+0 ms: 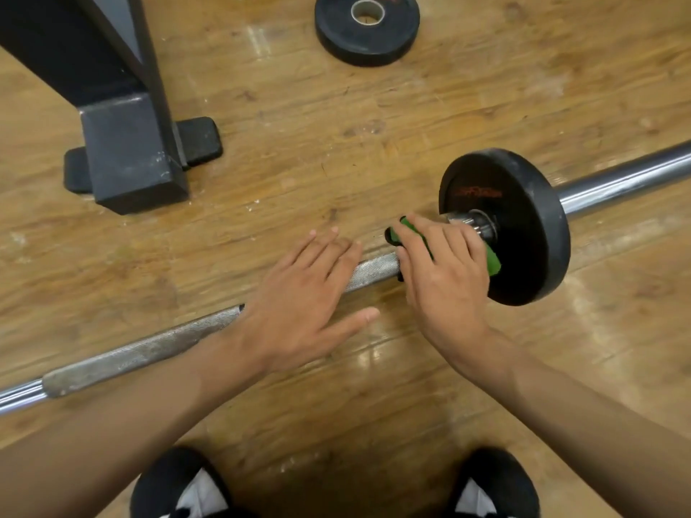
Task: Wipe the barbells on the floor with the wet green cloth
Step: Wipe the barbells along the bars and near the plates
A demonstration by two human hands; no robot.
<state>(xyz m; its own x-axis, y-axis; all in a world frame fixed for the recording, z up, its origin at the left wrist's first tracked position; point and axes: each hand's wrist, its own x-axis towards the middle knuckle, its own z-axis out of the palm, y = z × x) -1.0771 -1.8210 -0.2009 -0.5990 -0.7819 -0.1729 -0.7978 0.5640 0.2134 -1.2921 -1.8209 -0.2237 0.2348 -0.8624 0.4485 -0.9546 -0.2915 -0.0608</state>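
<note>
Fingers [422, 241] of the right hand [445, 278] curl over the green cloth [493, 261] on the barbell [149, 348].
Wooden floor [336, 117] carries the barbell, lying slantwise, its black plate [538, 226] just beside the cloth; a dark rack foot [131, 155] stands upper left, a loose plate [392, 35] beyond. Left hand [299, 315] rests flat on the knurled bar, fingers straight and spread.
</note>
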